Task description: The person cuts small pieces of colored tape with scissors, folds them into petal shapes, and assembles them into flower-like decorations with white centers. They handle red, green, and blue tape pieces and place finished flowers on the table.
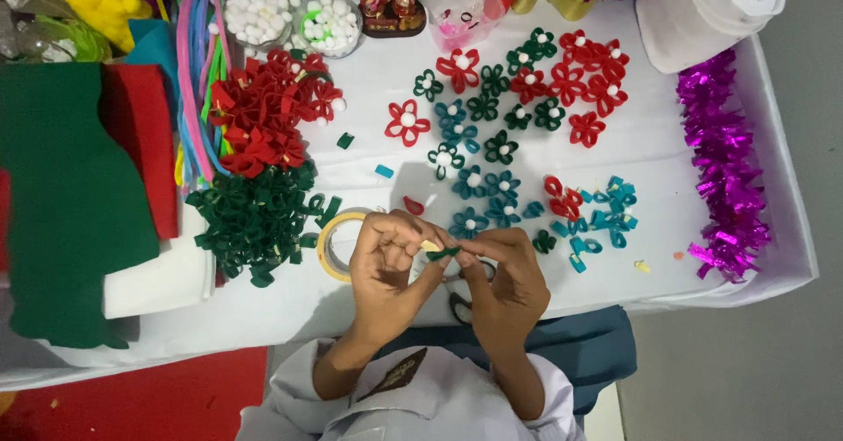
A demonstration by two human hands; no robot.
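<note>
My left hand [384, 270] and my right hand [503, 276] meet over the front edge of the white table [667, 156]. Both pinch a small dark green felt loop piece [443, 252] between their fingertips. A roll of tape [331, 246] lies just left of my left hand. A pair of scissors [458, 303] lies partly hidden under my hands. Beyond my hands, finished felt flowers in red, teal and dark green [492, 116] with white pompom centres are spread on the table.
Heaps of red felt loops [263, 116] and green felt loops [255, 222] sit at left, beside green and red felt sheets [70, 186]. Bowls of white pompoms [259, 9] stand at the back. Pink tinsel [724, 169] runs along the right edge. Loose teal loops [606, 217] lie right.
</note>
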